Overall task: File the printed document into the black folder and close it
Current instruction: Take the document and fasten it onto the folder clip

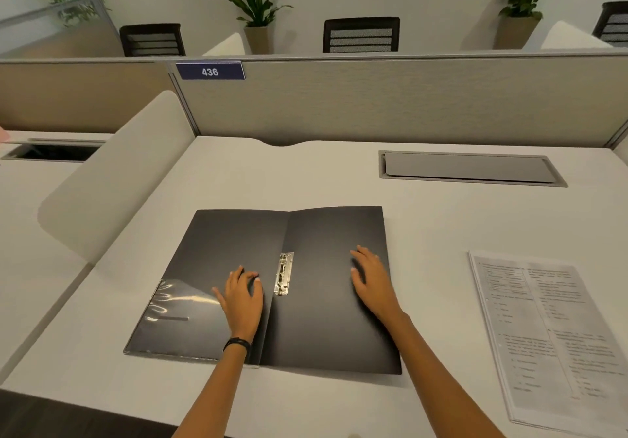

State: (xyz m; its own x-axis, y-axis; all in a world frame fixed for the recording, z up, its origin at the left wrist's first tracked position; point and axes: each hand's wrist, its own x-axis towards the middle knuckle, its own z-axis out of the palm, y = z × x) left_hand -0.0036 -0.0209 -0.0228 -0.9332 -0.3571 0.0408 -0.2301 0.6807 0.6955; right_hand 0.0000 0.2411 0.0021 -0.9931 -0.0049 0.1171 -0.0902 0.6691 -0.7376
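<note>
The black folder (316,234) lies open and flat on the white desk, its metal clip (283,274) at the spine. A clear plastic pocket (176,305) shines on its left flap. My left hand (243,296) rests fingers spread on the left flap beside the clip. My right hand (372,279) presses flat on the right flap. Neither hand holds anything. The printed document (543,329), a stack of white sheets with text, lies on the desk to the right of the folder, apart from it.
A grey cable hatch (469,168) is set in the desk (339,172) behind the folder. A fabric partition (407,98) with a "436" label closes off the back. A white side divider (115,179) stands at the left. Chairs and plants are beyond.
</note>
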